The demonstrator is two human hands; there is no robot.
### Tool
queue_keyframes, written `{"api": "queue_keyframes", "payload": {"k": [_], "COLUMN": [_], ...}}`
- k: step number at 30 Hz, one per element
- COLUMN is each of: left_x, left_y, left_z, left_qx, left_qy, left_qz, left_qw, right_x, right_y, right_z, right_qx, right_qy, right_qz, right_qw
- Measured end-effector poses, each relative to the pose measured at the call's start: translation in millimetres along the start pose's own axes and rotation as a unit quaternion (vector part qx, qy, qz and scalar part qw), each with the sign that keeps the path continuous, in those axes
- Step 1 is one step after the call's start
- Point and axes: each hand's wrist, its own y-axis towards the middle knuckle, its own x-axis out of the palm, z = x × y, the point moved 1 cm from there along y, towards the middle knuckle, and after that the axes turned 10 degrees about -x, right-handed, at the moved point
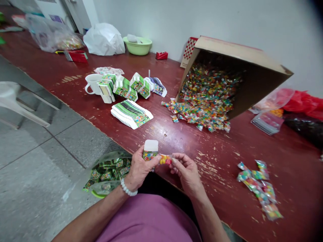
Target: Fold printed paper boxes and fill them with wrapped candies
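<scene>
My left hand (140, 168) is closed around a small green printed candy box (150, 152), whose white top flap stands up. Between my two hands is a clear packet of yellow and red candies (165, 159); my left thumb touches its near end. The fingers of my right hand (185, 168) pinch the packet's other end. Ahead on the table lies a stack of flattened candy boxes (132, 113). Several folded green boxes (124, 88) sit behind it, beside a white mug (93, 83). To the right lie several loose candy packets (258, 190).
A tipped cardboard carton (262, 64) spills many candy packets (204, 101) onto the red table (181, 141). Below the table's left edge, a clear bag (108, 171) holds filled green boxes. A green basin (138, 47) stands by the wall. A white stool (22, 104) is at left.
</scene>
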Motion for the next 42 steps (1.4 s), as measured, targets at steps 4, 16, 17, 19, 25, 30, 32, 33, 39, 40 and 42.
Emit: {"api": "queue_keyframes", "payload": {"k": [4, 16, 17, 19, 25, 30, 32, 33, 39, 40, 42], "left_x": [1.2, -6.2, -8.3, -11.8, -10.0, -4.9, -4.4, -4.5, -6.6, -6.6, -6.6], "left_y": [1.2, 1.0, 1.4, 1.5, -4.9, -8.9, -9.0, -8.6, -2.2, -1.8, -2.2], "left_z": [-5.0, 1.4, 2.1, 2.4, -0.7, 1.1, 1.8, 1.8, -4.0, -5.4, -8.2], "left_qx": [-0.012, -0.026, -0.032, -0.043, -0.052, -0.038, -0.062, -0.084, -0.22, -0.223, -0.214], "left_qy": [-0.025, 0.002, 0.01, 0.047, 0.155, 0.147, 0.121, 0.093, -0.105, -0.114, -0.117], "left_qz": [-0.026, -0.083, -0.087, -0.107, -0.243, -0.278, -0.276, -0.272, -0.222, -0.213, -0.192], "left_qw": [0.999, 0.996, 0.996, 0.992, 0.956, 0.949, 0.951, 0.954, 0.944, 0.944, 0.951], "right_x": [-2.2, -2.6, -2.7, -2.7, 0.6, 11.2, 11.6, 10.3, 8.0, 10.7, 16.5], "right_y": [-0.8, 1.3, 2.8, 5.5, 5.8, 2.2, 2.9, 3.4, -3.0, -5.1, -8.0], "right_z": [-0.2, -9.9, -12.2, -17.2, -29.2, -40.3, -43.7, -44.1, -20.4, -15.0, -7.2], "right_qx": [0.004, -0.022, -0.033, -0.062, -0.215, -0.332, -0.333, -0.323, -0.191, -0.166, -0.124], "right_qy": [0.0, -0.022, -0.028, -0.049, -0.244, -0.382, -0.37, -0.354, -0.216, -0.188, -0.133], "right_qz": [0.012, 0.062, 0.072, 0.088, 0.02, -0.174, -0.149, -0.111, -0.041, -0.061, -0.088], "right_qw": [1.0, 0.998, 0.996, 0.993, 0.946, 0.845, 0.855, 0.871, 0.957, 0.966, 0.979]}}
